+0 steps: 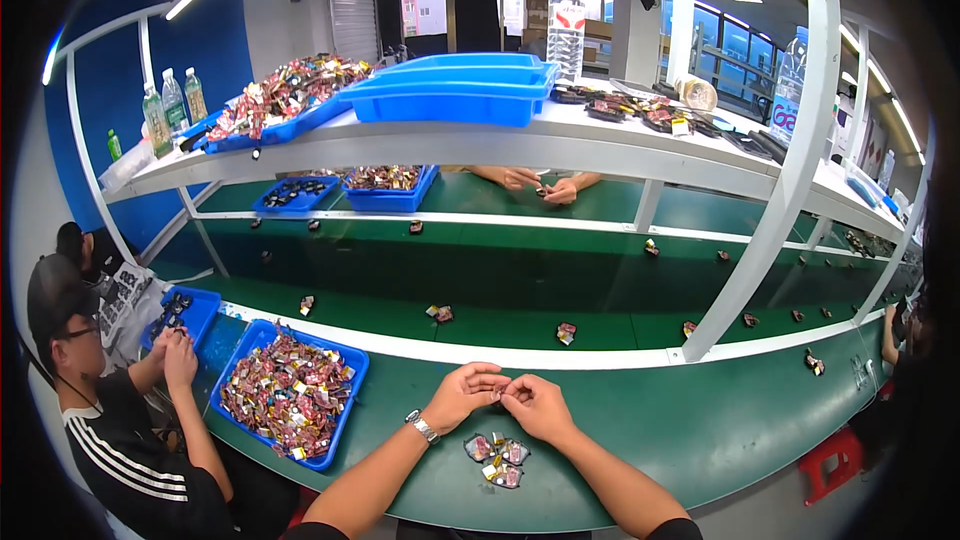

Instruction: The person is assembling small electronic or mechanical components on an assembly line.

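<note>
Close together over the green bench, my left hand and my right hand meet at the fingertips. Both are closed on a small part pinched between them; its kind is mostly hidden by my fingers. Just below them lies a small cluster of electronic assemblies, dark pieces with reddish boards and yellow and white bits. To the left of my forearm stands a blue bin heaped with many similar red, white and yellow parts.
Behind the bench runs a green conveyor belt with scattered assemblies. A white shelf above carries blue trays and bottles. At left a co-worker handles parts beside a blue bin. Another person's hands work across the belt.
</note>
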A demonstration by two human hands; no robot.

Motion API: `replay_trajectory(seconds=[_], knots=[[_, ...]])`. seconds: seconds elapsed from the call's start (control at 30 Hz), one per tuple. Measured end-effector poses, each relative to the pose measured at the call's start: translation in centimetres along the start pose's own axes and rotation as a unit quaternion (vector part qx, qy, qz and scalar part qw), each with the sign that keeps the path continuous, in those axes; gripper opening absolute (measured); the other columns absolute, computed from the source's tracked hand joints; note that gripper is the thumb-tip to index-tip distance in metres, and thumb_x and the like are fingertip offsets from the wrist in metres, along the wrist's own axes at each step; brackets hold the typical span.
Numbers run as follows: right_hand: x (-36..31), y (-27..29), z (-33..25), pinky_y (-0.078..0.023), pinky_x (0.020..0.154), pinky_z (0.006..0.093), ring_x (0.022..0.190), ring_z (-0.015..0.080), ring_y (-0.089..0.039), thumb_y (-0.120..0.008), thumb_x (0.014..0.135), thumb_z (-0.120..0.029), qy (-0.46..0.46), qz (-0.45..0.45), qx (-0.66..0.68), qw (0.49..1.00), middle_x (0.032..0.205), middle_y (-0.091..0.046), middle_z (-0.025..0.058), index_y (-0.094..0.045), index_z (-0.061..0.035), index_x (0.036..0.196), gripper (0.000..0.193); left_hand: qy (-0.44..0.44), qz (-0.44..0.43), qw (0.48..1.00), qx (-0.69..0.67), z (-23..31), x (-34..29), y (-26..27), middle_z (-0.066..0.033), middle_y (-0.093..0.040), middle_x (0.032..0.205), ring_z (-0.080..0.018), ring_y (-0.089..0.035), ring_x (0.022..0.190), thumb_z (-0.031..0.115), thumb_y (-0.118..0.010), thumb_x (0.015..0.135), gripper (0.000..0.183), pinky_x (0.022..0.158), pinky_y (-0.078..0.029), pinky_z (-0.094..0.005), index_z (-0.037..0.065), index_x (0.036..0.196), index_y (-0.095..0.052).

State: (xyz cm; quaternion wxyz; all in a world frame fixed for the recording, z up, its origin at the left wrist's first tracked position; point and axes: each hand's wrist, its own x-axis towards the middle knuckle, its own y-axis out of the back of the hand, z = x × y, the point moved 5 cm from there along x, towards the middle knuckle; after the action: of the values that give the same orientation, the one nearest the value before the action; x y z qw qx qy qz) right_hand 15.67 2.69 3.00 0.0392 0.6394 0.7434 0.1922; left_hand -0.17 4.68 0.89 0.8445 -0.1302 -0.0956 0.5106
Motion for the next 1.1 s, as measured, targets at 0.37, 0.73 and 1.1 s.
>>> replay_trajectory(seconds=[0.37,0.73,1.1], knots=[[0.0,0.0,3.1,-0.052,0.066,0.0218,0.07,0.0065,-0.062,-0.068,0.087,-0.008,-0.103,0.0,0.058,0.993,0.08,-0.066,0.0023,-0.062,0.0008,0.093,0.012,-0.007,-0.066,0.995,0.08,-0.8,-0.2,-1.6,-0.0143,-0.052,0.137,-0.0208,-0.051,0.126,-0.008,-0.059,0.088,0.05,0.106,-0.044,-0.0333,-0.002,0.136,-0.047],[-0.4,2.3,-2.5,-0.051,0.064,0.0315,0.068,0.0179,-0.059,-0.069,0.081,-0.007,0.148,-0.029,-0.155,0.976,0.078,-0.06,0.0044,-0.065,-0.0058,0.107,0.026,0.015,0.012,0.998,-0.052,-2.1,-0.1,-0.6,-0.0143,-0.055,0.133,-0.02,-0.06,0.114,-0.001,-0.053,0.096,0.044,0.098,-0.051,-0.0348,-0.002,0.139,-0.042],[-0.5,2.5,-3.1,-0.051,0.09,0.0387,0.114,0.0289,-0.054,-0.075,0.077,-0.013,0.257,-0.056,-0.234,0.936,0.119,-0.056,0.0088,-0.069,-0.0114,0.098,0.022,0.042,0.007,0.998,-0.041,-1.3,-0.5,-1.8,-0.0143,-0.055,0.131,-0.0213,-0.06,0.114,0.003,-0.05,0.099,0.035,0.098,-0.054,-0.0377,-0.003,0.133,-0.048]])
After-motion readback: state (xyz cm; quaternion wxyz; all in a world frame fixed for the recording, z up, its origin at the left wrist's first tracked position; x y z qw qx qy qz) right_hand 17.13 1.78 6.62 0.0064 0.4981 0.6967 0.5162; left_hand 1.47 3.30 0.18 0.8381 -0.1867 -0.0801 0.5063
